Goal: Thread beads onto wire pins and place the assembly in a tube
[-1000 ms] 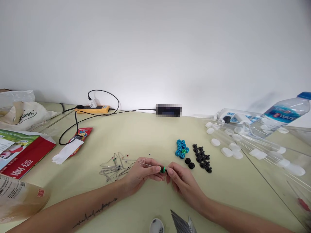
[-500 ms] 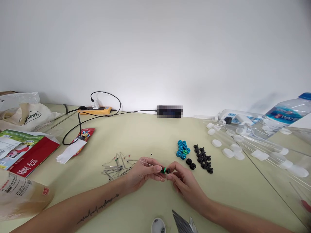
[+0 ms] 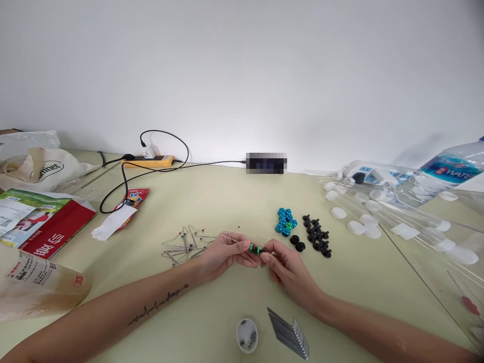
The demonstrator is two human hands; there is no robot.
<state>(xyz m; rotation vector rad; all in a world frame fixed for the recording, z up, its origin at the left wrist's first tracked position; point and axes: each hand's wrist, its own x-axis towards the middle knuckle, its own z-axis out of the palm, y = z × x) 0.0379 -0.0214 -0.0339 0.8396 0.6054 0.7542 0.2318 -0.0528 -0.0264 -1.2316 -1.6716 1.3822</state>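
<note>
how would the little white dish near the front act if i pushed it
The white dish would probably slide readily, since it looks small and shallow. The dark bits inside seem loose, so they may shift, or spill from its open top if it tips.

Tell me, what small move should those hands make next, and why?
Perhaps the right hand could gently press on the small green-and-black piece at its dark end, because the left hand pinches the piece while the right hand's thumb and finger meet at that end.
</note>
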